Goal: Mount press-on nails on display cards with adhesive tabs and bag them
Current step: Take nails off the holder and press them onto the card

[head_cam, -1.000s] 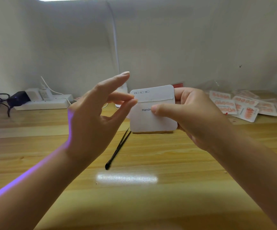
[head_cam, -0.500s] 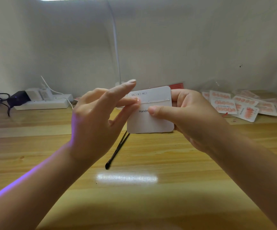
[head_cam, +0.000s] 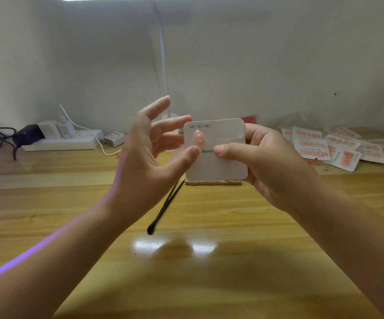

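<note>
Fingers of the left hand (head_cam: pixel 149 157) are spreading open, lifting away — one pink nail (head_cam: pixel 198 138) now sitting on the card (head_cam: pixel 218 162) the right hand (head_cam: pixel 262 162) is gripping — first of the row.

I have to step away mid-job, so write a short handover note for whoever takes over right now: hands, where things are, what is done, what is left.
Right hand grips the white rounded display card upright over the wooden table, thumb across its printed face.
Left hand is open beside the card's left edge, fingers spread, thumb tip at the edge.
One pale pink press-on nail sits at the left end of the card's clear adhesive strip.
Black tweezers lie on the table below the card.
Finished bagged nail cards are piled at the far right.
Done: first nail mounted. Left: the remaining nails, then bagging.
</note>
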